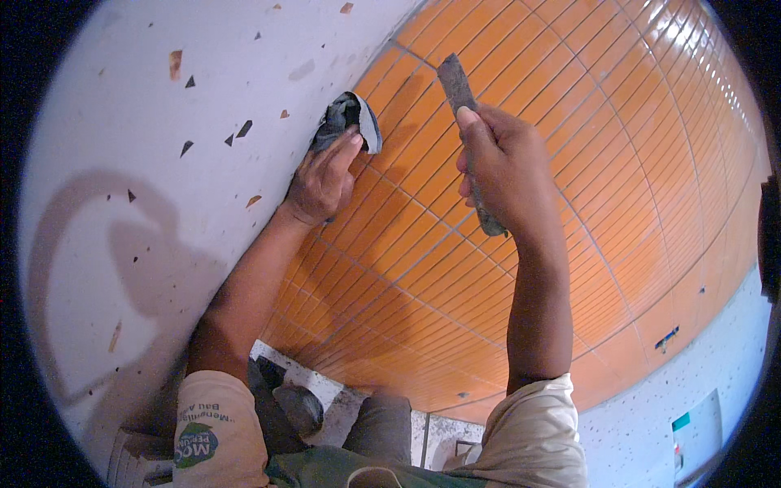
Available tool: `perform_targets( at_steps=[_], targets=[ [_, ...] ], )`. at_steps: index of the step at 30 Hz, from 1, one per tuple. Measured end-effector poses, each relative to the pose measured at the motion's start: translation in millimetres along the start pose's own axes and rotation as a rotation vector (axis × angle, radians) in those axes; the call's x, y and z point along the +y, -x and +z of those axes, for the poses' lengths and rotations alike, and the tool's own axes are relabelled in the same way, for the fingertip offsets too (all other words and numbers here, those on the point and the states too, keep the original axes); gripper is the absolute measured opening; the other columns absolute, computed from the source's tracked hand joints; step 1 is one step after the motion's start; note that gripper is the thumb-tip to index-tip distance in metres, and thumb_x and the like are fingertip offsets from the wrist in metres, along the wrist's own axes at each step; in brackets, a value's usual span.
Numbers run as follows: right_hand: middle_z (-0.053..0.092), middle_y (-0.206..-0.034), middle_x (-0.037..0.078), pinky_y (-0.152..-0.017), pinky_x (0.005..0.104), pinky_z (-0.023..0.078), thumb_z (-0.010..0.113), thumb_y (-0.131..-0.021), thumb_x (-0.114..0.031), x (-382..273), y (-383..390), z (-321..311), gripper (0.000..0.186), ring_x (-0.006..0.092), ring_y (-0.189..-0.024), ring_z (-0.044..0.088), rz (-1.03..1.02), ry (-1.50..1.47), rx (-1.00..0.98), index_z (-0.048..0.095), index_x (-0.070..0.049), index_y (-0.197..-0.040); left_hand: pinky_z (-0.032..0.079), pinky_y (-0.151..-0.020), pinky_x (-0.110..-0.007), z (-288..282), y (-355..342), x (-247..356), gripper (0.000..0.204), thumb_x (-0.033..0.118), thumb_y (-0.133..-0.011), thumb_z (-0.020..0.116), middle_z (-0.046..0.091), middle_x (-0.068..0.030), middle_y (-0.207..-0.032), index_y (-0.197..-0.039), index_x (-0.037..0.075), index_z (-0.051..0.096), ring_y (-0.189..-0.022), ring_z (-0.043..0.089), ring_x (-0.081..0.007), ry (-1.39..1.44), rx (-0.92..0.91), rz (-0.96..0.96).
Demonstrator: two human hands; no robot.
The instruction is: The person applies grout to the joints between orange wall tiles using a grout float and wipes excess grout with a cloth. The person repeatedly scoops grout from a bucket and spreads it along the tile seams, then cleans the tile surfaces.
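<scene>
While your left hand (pixel 321 183) is grasping a crumpled blue-grey cloth (pixel 332 126) and your right hand (pixel 511 159) a flat grey bar (pixel 454 81), both over orange grooved tiles (pixel 439 276), light even wiping is probably working best.

Print on a sleeve, lower left

From where I stand, the only writing I can spot is on the person's pale left sleeve (pixel 240 427), at the lower left of the frame. Two short lines of dark lettering (pixel 213 412) run there, and right beside them sits a green leaf-shaped emblem (pixel 197 445) with letters across it. At lower right, a pale panel (pixel 706 431) bears a green patch (pixel 681 422); any wording there is too small to make out.
</scene>
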State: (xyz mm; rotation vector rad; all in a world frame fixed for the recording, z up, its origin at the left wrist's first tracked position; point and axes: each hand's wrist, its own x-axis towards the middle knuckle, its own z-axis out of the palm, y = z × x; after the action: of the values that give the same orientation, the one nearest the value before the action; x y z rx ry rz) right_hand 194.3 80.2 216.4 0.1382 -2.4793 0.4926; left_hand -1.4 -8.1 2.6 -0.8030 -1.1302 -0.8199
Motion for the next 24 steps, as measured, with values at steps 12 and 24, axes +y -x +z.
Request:
perform_targets(
  at_steps=[12,24],
  targets=[
    [0.054,-0.062,0.004,-0.043,0.029,0.046,0.051,-0.1,-0.032,19,-3,10,0.036,0.0127,-0.047,0.057,0.012,0.127,-0.048,0.061,0.003,-0.097,0.048,-0.098,-0.045,2,0,1,0.052,-0.008,-0.079,0.052,0.058,-0.0237,-0.126,-0.13,-0.003,0.044,-0.116,0.059,-0.0366,0.0,0.0,-0.019],
    [0.05,-0.053,0.009,-0.046,0.0383,0.045,0.049,-0.1,-0.029,8,0,22,0.036,0.0216,-0.044,0.058,0.025,-0.14,0.018,0.059,0.002,-0.086,0.047,-0.098,-0.045,2,4,-3,0.055,-0.006,-0.08,0.054,0.057,-0.0247,-0.127,-0.134,-0.003,0.042,-0.115,0.059,-0.0378,0.042,-0.025,-0.019]
  ],
)
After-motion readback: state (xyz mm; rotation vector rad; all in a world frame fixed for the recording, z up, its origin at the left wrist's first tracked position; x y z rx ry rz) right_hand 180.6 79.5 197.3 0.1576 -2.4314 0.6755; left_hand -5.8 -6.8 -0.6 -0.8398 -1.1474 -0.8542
